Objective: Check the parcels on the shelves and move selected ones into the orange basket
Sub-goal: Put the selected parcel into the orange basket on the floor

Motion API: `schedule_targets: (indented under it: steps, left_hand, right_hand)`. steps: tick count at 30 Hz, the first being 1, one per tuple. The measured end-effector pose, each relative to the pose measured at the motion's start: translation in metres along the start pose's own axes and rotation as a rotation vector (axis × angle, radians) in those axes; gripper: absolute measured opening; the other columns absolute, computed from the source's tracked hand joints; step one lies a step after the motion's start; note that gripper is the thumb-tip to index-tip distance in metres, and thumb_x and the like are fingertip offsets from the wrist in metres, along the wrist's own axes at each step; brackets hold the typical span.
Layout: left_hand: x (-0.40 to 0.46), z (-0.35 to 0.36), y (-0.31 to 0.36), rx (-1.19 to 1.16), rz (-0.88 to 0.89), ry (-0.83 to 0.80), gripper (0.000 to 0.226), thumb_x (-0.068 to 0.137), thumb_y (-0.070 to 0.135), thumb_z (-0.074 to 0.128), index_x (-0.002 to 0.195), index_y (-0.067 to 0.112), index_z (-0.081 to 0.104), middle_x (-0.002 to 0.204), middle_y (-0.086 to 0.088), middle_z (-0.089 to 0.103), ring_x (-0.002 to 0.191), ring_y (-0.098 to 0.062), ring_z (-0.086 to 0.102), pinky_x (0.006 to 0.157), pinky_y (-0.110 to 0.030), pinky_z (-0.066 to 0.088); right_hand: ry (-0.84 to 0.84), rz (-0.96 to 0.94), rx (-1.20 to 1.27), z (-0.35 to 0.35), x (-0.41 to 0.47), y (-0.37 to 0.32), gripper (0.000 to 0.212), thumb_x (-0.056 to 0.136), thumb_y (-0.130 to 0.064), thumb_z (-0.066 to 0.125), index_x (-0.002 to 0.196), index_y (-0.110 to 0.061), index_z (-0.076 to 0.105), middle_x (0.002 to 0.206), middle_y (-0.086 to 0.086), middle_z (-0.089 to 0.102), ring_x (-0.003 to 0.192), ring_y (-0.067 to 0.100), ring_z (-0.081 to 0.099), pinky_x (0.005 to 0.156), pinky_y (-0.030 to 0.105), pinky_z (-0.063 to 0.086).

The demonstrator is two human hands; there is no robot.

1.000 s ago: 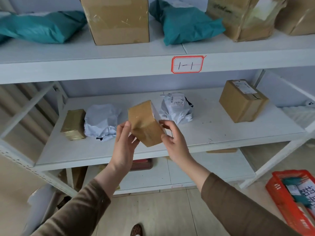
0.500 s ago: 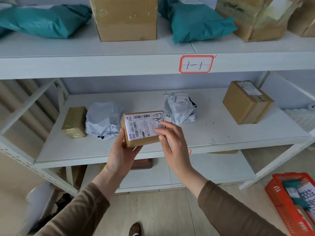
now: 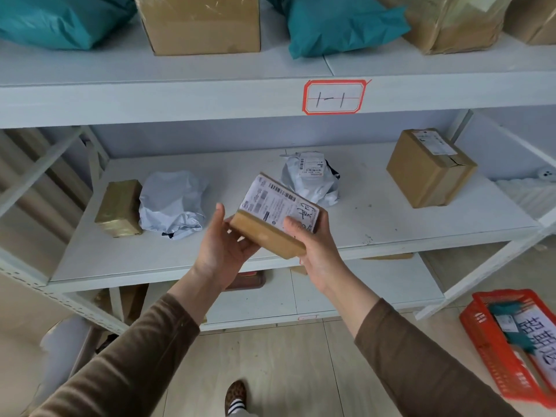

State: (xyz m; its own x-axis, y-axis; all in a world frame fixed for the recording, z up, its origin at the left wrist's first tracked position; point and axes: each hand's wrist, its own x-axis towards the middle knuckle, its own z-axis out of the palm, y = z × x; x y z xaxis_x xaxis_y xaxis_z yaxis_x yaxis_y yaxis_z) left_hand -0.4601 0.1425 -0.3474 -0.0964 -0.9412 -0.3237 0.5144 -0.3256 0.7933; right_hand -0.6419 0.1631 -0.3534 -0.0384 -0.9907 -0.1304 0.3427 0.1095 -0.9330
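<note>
A small brown cardboard parcel [image 3: 275, 219] with a white shipping label facing up is held in front of the middle shelf [image 3: 376, 230]. My right hand [image 3: 316, 248] grips its right end, thumb on the label. My left hand [image 3: 221, 246] cups its lower left corner with fingers spread. The parcel is tilted, its left end higher and farther away. The orange basket [image 3: 493, 353] stands on the floor at the lower right, holding parcels with a teal bag and a white label.
On the middle shelf lie a gold-wrapped box [image 3: 120, 209], two grey mailer bags [image 3: 171, 203] [image 3: 311, 179] and a brown box [image 3: 430, 168]. The top shelf carries teal bags [image 3: 340, 22] and cartons [image 3: 201, 22]. A lower shelf and tiled floor are below.
The parcel was turned from its plain side to its label side, then tilted and shifted to the right. My right hand went from touching its edge to gripping its right end.
</note>
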Motion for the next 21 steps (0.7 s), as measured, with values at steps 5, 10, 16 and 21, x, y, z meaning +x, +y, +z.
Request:
schedule_targets:
  steps: [5,10,16,21]
  left_hand:
    - [-0.002,0.042,-0.026,0.085,0.045,-0.085,0.067,0.093,0.054,0.064,0.144,0.013,0.049,0.137,-0.019,0.063,0.131,-0.036,0.060,0.114,-0.052,0.045]
    - [-0.010,0.093,-0.063,0.303,0.069,-0.347,0.043,0.102,0.028,0.059,0.144,0.036,0.050,0.135,0.000,0.069,0.125,-0.023,0.066,0.106,-0.044,0.051]
    - [0.006,0.141,-0.093,0.316,-0.040,-0.455,0.050,0.103,0.027,0.060,0.150,0.039,0.047,0.134,-0.003,0.070,0.129,-0.025,0.063,0.115,-0.051,0.042]
    - [0.021,0.192,-0.126,0.339,-0.137,-0.529,0.054,0.101,0.032,0.064,0.151,0.034,0.043,0.129,-0.004,0.073,0.128,-0.026,0.063,0.116,-0.054,0.041]
  right_hand:
    - [0.317,-0.021,0.197,-0.018,-0.012,-0.008,0.046,0.087,-0.024,0.080,0.118,-0.015,0.048,0.123,0.009,0.070,0.096,0.013,0.076,0.079,0.041,0.064]
    - [0.528,-0.026,0.288,-0.055,-0.025,-0.018,0.050,0.089,-0.024,0.077,0.125,-0.006,0.047,0.117,0.015,0.071,0.096,0.019,0.073,0.070,0.034,0.060]
    - [0.674,-0.064,0.267,-0.109,-0.043,-0.033,0.032,0.095,-0.032,0.070,0.113,-0.013,0.053,0.106,0.006,0.078,0.107,0.017,0.071,0.101,0.047,0.056]
    - [0.800,-0.104,0.242,-0.157,-0.062,-0.049,0.031,0.096,-0.033,0.069,0.119,-0.016,0.055,0.111,0.005,0.077,0.108,0.017,0.073,0.103,0.048,0.056]
